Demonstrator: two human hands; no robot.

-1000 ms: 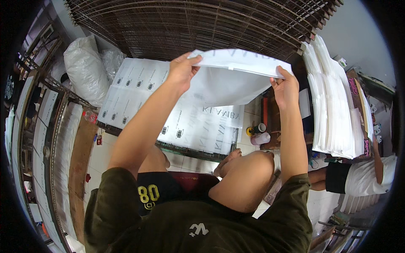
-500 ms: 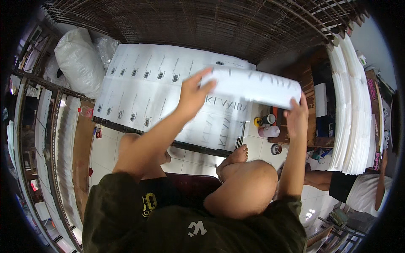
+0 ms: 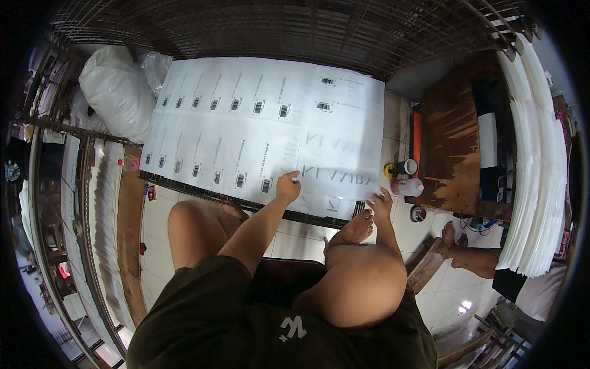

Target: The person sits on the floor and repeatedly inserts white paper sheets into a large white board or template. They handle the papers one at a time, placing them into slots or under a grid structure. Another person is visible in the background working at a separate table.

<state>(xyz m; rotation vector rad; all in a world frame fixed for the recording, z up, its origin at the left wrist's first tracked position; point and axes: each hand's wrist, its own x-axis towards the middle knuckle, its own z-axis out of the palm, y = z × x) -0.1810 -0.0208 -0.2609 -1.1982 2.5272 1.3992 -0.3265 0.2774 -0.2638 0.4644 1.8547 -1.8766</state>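
Note:
Rows of overlapping white sheets printed with small barcodes and grey lettering cover a low dark rack (image 3: 295, 216) in front of me. At the right end, a printed white sheet (image 3: 344, 150) lies nearly flat on the others. My left hand (image 3: 287, 187) is closed at this sheet's near left corner, thumb and forefinger pressed together on its edge. My right hand (image 3: 381, 203) has its fingertips bent round the near right corner, beside my raised foot (image 3: 358, 227). The part of the sheet under the fingers is hidden.
Dark wire racks (image 3: 246, 31) rise behind. Bottles and cups (image 3: 407, 186) stand on the tiled floor at right, beside a wooden cabinet (image 3: 448, 141) and a tall stack of white sheets (image 3: 536, 166). Stuffed clear plastic sacks (image 3: 114, 92) sit at left. Another person's leg (image 3: 476, 261) shows at right.
Both hands have come down and toward me. The white sheet, held up and curled in the air before, now lies nearly flat on the right end of the rows.

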